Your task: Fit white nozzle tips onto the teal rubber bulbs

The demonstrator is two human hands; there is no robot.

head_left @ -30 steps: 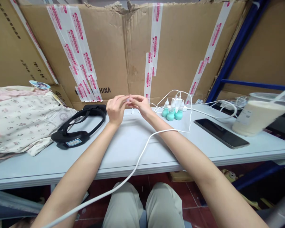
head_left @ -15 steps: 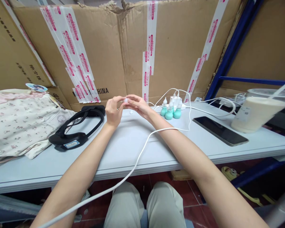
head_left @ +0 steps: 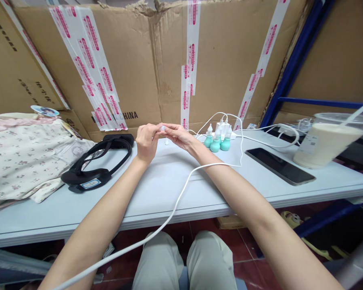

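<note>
One small whitish piece [head_left: 162, 128] is held two-handed above the counter [head_left: 174, 177].
Our left grip [head_left: 147, 141] curls tighter than half a second ago, closed against it; our right grip [head_left: 180, 136] pinches the other side, so our hold seems to be firming. Teal-based bottles [head_left: 215, 146] stand to the right on the counter.

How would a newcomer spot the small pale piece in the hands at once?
Start at the big taped cardboard sheet behind the grey desk. Before it, above the desk's far side, the left hand and right hand meet. The small pale piece sits between their fingertips, held clear of the desk, unlike the white bit below, which rests on it.
</note>
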